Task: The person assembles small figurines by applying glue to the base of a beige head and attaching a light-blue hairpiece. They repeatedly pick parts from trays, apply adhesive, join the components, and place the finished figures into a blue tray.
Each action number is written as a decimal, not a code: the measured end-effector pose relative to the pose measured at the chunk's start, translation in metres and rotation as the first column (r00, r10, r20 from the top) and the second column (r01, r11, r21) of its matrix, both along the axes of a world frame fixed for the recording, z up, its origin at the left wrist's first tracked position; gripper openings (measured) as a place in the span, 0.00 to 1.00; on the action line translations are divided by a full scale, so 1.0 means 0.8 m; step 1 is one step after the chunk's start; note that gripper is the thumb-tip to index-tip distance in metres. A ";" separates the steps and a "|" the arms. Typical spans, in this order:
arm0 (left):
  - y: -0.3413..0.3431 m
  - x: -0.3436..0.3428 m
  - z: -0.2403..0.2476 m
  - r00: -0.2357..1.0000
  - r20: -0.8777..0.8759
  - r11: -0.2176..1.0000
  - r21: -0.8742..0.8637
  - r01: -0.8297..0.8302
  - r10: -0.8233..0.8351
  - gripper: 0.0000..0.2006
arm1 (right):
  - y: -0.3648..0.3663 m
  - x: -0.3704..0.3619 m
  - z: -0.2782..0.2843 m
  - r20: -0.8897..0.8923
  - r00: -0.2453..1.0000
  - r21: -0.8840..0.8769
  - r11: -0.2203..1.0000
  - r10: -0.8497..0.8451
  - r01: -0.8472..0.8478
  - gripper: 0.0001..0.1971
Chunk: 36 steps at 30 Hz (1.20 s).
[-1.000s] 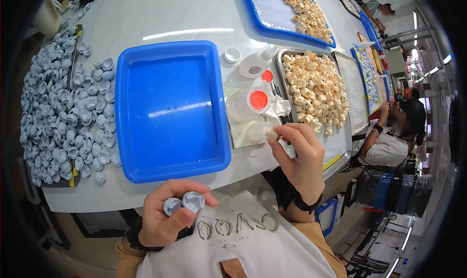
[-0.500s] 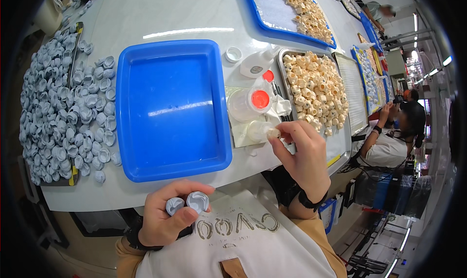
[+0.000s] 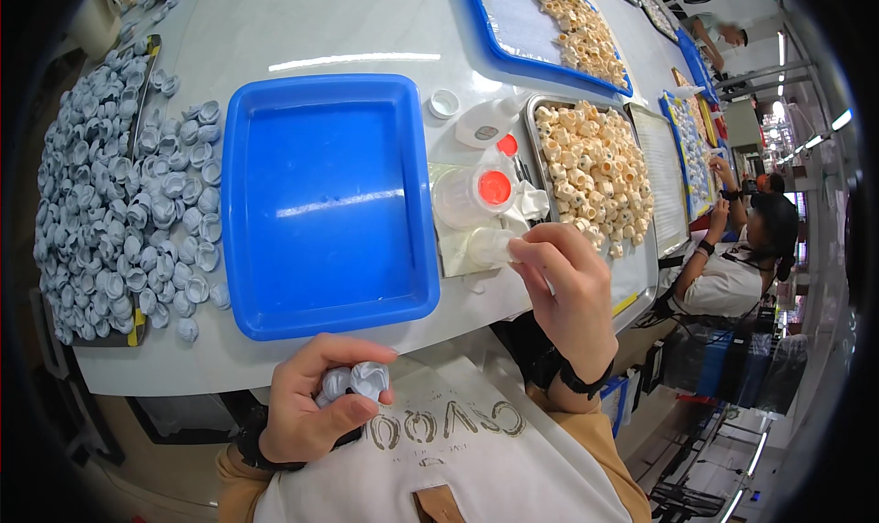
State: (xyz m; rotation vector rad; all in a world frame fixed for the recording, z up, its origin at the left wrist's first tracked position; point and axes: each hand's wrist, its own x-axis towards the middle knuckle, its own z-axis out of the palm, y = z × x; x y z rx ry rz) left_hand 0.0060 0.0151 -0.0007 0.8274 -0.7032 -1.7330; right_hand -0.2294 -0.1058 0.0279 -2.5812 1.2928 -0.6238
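Blue tray: in the head view it lies flat on the pale desk, ahead of the person; its place between the two heaps probably keeps it within reach of both hands.
Left hand: just below the tray's near edge, thumb and fingers curled around two grey cups that touch; the hold seems meant to steady both at once.
Right hand: right of the tray's near corner, thumb and forefinger drawn close at the tip of a small bottle; I cannot tell whether they grip that tip or something smaller (the fingertips hide the spot).
Small bottle: just right of the tray, tip towards the right hand, presumably for easy reach.
Jar: also right of the tray, next to the small bottle, with a red top.
Grey heap: left of the tray, likely handy for the left hand.
Cream pieces: right of the tray, past the jar, in a metal tray whose rim seems to hold them together.
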 end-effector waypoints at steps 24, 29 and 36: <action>0.000 0.001 -0.001 1.000 -0.021 1.000 0.018 0.019 -0.018 0.21 | 0.007 0.005 -0.002 0.081 0.981 0.169 0.972 -0.178 0.162 0.08; -0.001 0.003 0.001 0.999 0.003 0.999 0.026 0.032 -0.032 0.22 | 0.004 0.008 0.000 0.041 0.972 0.182 0.958 -0.231 0.221 0.09; -0.002 0.005 0.000 0.999 0.011 0.999 0.031 0.039 -0.039 0.22 | 0.001 0.010 -0.006 0.026 0.958 0.142 0.950 -0.285 0.279 0.12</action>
